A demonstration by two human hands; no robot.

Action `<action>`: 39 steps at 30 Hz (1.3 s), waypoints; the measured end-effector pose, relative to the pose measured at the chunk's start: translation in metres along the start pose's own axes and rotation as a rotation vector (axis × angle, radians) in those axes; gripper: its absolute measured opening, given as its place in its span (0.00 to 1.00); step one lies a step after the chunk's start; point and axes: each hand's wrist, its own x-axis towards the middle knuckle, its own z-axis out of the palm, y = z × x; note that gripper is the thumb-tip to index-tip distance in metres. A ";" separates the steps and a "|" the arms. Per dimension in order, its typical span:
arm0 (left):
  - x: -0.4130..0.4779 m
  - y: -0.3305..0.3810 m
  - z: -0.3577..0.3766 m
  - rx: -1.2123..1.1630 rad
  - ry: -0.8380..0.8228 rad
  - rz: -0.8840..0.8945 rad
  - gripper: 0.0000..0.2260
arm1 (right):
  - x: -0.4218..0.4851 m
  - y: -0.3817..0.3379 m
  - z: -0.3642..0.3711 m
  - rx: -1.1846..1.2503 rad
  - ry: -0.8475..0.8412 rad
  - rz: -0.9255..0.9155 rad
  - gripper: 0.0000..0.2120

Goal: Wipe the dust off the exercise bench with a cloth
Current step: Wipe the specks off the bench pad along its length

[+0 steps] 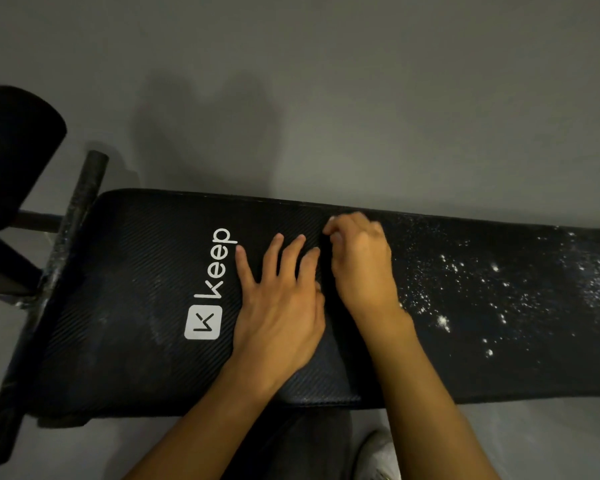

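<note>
One view: the head camera looks down on your two hands over the exercise bench, which lies lengthwise across the floor.
Worktop: the bench's black padded worktop carries a white logo just left of your left hand.
Left hand: your left hand rests flat on the pad, its fingers straight and spread apart, holding nothing.
Right hand: your right hand sits just beside the left, near the far edge, with its fingers curled together and bunched on a dark fold.
Cloth: that fold reads as the cloth, black on black, running from under your right hand toward the near edge; you cannot make out its full outline.
Dust: white specks of dust scatter over the pad to the right of your right hand.
Left end: a foam roller and a crossbar stand at the bench's left end.
Near edge: a pale shoe shows below the bench.
</note>
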 end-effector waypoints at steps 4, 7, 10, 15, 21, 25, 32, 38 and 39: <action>0.000 -0.001 -0.003 -0.026 -0.014 0.021 0.24 | -0.082 -0.009 -0.024 0.070 -0.012 0.003 0.11; -0.001 0.000 -0.004 -0.020 -0.034 0.037 0.24 | -0.103 -0.012 -0.026 0.085 -0.011 0.048 0.14; -0.001 0.000 -0.004 -0.016 -0.051 0.046 0.23 | -0.087 -0.009 -0.019 0.038 0.040 0.105 0.15; -0.002 0.000 -0.004 -0.024 -0.040 0.059 0.22 | -0.127 -0.023 -0.031 0.056 -0.001 0.079 0.12; -0.003 -0.001 -0.003 -0.034 -0.018 0.072 0.22 | -0.149 0.006 -0.045 0.064 0.033 0.178 0.13; -0.002 0.002 -0.003 -0.028 -0.019 0.071 0.22 | -0.142 0.016 -0.050 0.036 0.052 0.159 0.14; -0.018 0.026 -0.001 0.080 -0.059 0.077 0.25 | -0.157 0.039 -0.059 0.099 0.044 0.085 0.13; -0.037 0.058 0.007 0.072 -0.117 -0.036 0.24 | -0.145 0.053 -0.060 0.122 -0.015 -0.047 0.14; -0.036 0.061 0.008 0.075 -0.120 -0.051 0.25 | -0.155 0.055 -0.064 0.140 -0.027 -0.066 0.14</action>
